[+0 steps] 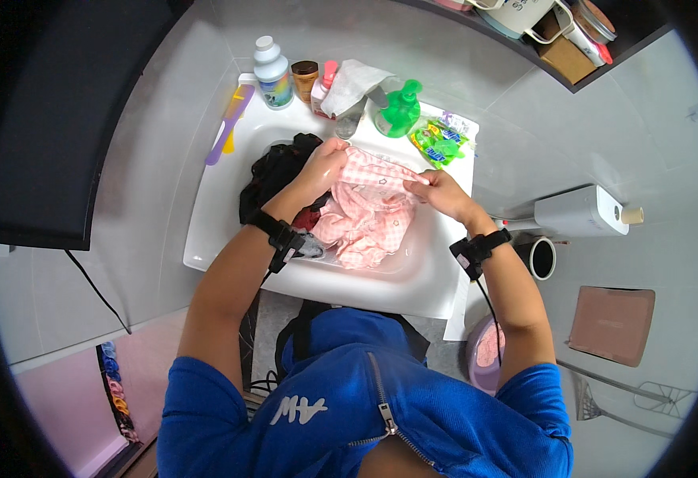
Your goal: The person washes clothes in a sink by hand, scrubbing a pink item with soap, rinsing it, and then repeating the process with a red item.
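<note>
A pink-and-white checked garment [368,209] lies bunched in the white washbasin [432,263], its upper edge stretched between my hands. My left hand [327,164] pinches that edge at its left end. The right end is gripped between thumb and fingers of my right hand [440,190]. Both hands look wet. Black clothing [274,173] is heaped in the basin to the left, partly behind my left wrist. A piece of dark red cloth [307,219] shows beneath my left forearm. Grey wet cloth [312,246] lies near the basin's front.
Along the basin's back ledge stand a white bottle [273,74], a brown-capped jar [305,79], a green pump bottle [399,110] and a green packet [439,143]. A purple comb [230,124] rests at left. A shelf [540,51] overhangs the upper right. Below right sits a purple bucket [483,352].
</note>
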The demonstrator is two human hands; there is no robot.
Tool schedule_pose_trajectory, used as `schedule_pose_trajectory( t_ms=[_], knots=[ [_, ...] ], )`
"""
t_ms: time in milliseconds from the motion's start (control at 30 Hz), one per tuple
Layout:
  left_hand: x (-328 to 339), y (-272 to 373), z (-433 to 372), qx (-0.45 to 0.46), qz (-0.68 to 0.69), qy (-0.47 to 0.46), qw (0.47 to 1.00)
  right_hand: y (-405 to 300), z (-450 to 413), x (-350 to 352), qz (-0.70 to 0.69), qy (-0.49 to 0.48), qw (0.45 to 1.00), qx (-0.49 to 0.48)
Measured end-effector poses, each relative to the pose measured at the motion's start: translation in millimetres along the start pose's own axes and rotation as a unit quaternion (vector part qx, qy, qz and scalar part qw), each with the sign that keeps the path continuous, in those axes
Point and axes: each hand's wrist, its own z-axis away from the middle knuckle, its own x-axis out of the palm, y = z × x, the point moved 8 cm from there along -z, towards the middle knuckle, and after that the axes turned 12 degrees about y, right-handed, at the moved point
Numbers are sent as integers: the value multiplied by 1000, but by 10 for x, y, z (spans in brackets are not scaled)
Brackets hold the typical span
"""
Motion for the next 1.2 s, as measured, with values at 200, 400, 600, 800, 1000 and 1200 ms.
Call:
schedule_pose_trajectory(
  t_ms=[200, 400, 600, 800, 1000, 1200],
  knots=[
    [-82, -151, 93, -22, 19, -36, 999, 298, -72, -48, -74, 72, 994, 29],
    [339, -812, 728, 180, -560, -193, 785, 310, 342, 901, 243, -99, 938, -229],
    [545, -1193, 829, 143, -607, -240, 744, 616, 222, 1196, 485, -214, 834, -151],
    [567, -1561, 587, 6, -628, -290, 722, 852, -39, 1355, 472, -247, 842, -81],
    [514, -1625, 530, -118, -653, -371, 650, 1061, -103, 1570, 487, -287, 825, -34],
    [484, -1681, 408, -97, -676, -307, 663, 1099, -144, 1598, 501, -263, 824, -18]
  ],
)
